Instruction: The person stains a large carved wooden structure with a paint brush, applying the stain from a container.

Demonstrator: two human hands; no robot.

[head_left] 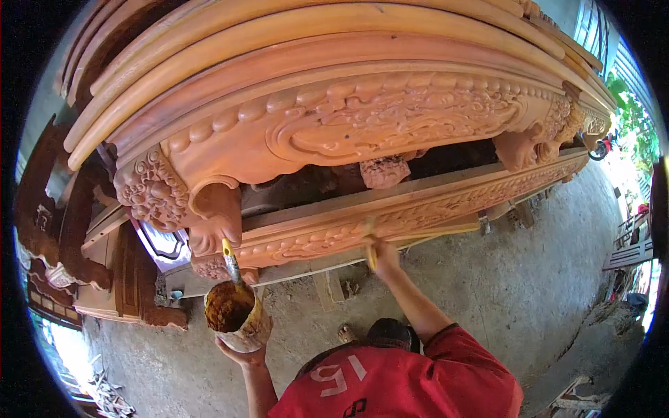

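Against the lower carved rail (446, 205) of the big wooden furniture piece (362, 118), a yellow-handled brush (370, 245) stands upright, its tip touching the carving. Right hand (385, 256) is closed around the handle, arm stretched out from a red sleeve (460, 355). Well apart to that hand's left, the left hand (244, 355) cups a stained tin (237, 315) from below, fingers wrapped round its base. The tin holds brown liquid, and a second brush (231, 262) leans inside it, handle sticking up. It hangs just below a carved, claw-shaped leg (209, 230) of the furniture. Under both hands lies a grey concrete floor (529, 279), with short wooden blocks (327, 287) propping the rail. Darker carved furniture (63, 230) stands to the far left.
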